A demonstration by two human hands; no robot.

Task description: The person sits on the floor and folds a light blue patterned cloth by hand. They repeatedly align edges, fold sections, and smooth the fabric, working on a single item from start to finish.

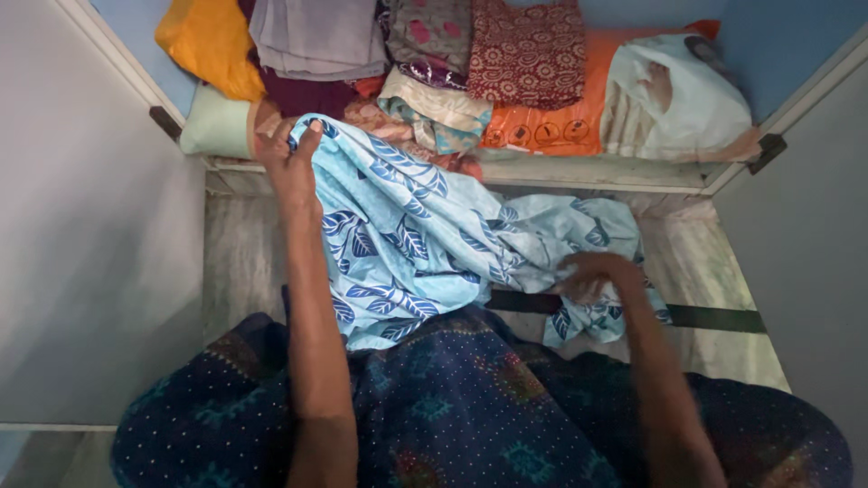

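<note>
A light blue cloth with a dark blue leaf print (425,239) hangs from the cupboard shelf edge down to my lap. My left hand (287,158) grips its upper corner, raised against the shelf edge. My right hand (592,276), blurred, holds the cloth's lower right part with fingers curled into the fabric. My dark blue patterned garment fills the bottom of the view.
The open cupboard shelf (588,172) holds folded clothes: an orange-yellow cloth (208,41), a grey stack (316,36), a maroon patterned piece (524,54), an orange packet (542,126) and a white bag (678,99). Grey cupboard doors (90,226) stand open on both sides.
</note>
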